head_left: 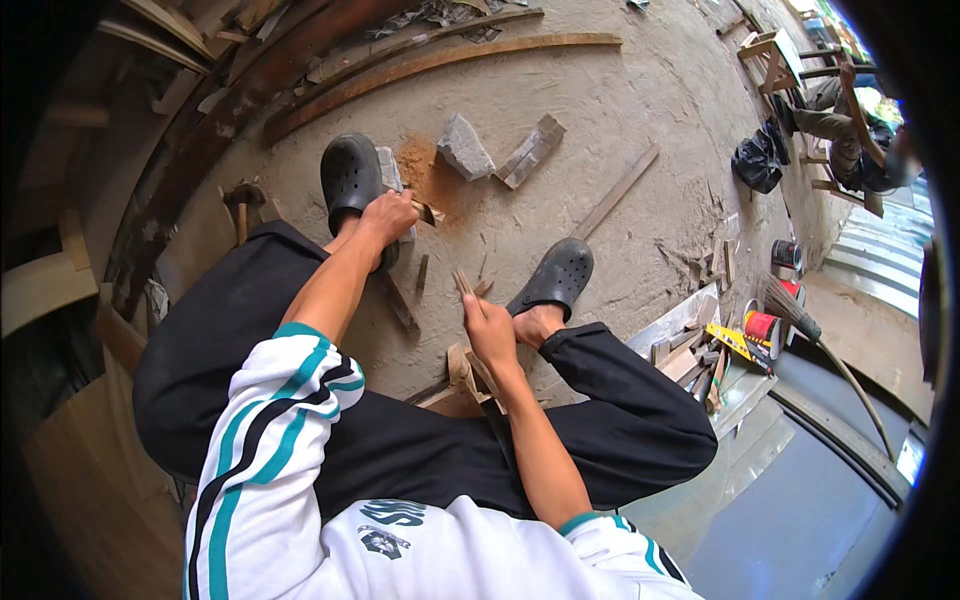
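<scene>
My left hand (388, 216) is clenched on a small wooden piece (427, 212), pressing it down beside my left black clog (352, 180), just at the edge of a patch of orange sawdust (425, 172) on the concrete floor (620, 110). My right hand (490, 335) is closed around a thin wooden stick (464, 284) that pokes up past my fingers, near my right clog (556, 278). Under that wrist lies a small stack of wood scraps (468, 372).

Further out on the floor, a grey stone (464, 148) sits just past the sawdust, with a short wooden block (531, 152) beside it and a long slat (615, 192) angled toward the right. A hammer (241, 203) lies near the left side.

At the floor's right edge a shallow metal tray (680, 322) holds wood offcuts (690, 358); I cannot tell what else is in it. Just beyond stand a red tin (764, 326) and a dark can (786, 254), contents hidden. A black bag (758, 160) rests further back, near a seated person (850, 130).
</scene>
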Action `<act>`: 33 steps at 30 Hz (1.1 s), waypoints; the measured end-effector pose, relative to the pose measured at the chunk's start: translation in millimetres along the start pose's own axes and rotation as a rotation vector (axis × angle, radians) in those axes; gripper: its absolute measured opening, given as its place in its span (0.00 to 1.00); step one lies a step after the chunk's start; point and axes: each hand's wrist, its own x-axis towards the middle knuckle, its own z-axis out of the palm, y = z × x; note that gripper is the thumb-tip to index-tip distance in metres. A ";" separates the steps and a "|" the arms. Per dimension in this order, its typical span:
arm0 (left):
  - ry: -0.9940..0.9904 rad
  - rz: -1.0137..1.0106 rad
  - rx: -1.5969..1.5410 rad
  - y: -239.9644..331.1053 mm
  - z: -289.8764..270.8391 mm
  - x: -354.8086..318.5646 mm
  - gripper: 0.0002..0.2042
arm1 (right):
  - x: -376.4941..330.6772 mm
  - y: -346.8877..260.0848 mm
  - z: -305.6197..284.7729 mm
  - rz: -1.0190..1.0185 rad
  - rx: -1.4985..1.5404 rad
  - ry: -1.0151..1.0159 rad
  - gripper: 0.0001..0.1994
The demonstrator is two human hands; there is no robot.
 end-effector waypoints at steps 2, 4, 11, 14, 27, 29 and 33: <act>0.003 -0.013 0.023 -1.5 -9.2 9.9 0.09 | 14.6 -12.1 0.9 0.018 -0.004 -0.008 0.23; -0.031 0.004 0.018 -3.2 -4.2 -2.1 0.09 | -33.6 -26.2 -21.6 0.065 0.006 -0.021 0.24; -0.075 -0.014 -0.007 2.1 -6.9 8.5 0.09 | -16.2 -14.7 -13.3 0.003 -0.035 0.026 0.22; -0.029 0.009 0.017 -1.0 1.9 10.7 0.08 | 16.8 -20.8 -9.8 0.139 0.021 -0.027 0.22; 0.079 0.040 0.009 -3.1 9.6 14.1 0.08 | 15.4 -10.9 -12.0 0.078 0.012 -0.033 0.25; 0.063 0.025 0.009 -8.9 14.0 2.9 0.08 | -9.9 -17.4 -15.8 0.046 -0.028 -0.023 0.24; 0.053 0.039 0.027 -10.0 3.3 5.0 0.08 | -67.7 -12.2 -45.5 0.121 0.034 -0.055 0.22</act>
